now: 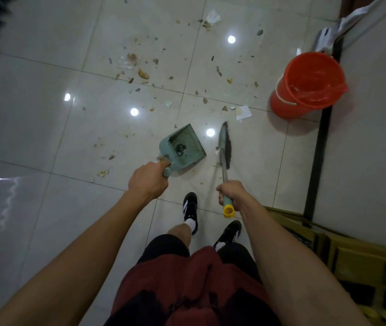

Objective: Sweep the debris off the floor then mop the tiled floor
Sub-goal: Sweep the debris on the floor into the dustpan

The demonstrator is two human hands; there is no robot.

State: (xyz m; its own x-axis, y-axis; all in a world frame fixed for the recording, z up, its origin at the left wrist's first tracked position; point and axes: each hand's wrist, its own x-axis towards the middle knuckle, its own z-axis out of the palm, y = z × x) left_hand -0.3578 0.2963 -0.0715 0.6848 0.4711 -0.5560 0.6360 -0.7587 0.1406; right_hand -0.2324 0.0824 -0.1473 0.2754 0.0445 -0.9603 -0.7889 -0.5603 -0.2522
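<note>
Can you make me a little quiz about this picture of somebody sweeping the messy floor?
1. True or false: the dustpan already has some dirt in it.
2. Which hand holds the broom: the left hand or the right hand?
3. What colour is the bucket beside the debris: A) blue, B) red, C) white?

Key: 1 true. 2 the right hand; the left hand holds the dustpan handle. 3 B.

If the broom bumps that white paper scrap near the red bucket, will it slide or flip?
The white paper scrap looks thin and flat, so probably very light. On the glossy tiled floor it would likely slide easily. Being floppy, it may flutter or fold instead of rolling.
</note>
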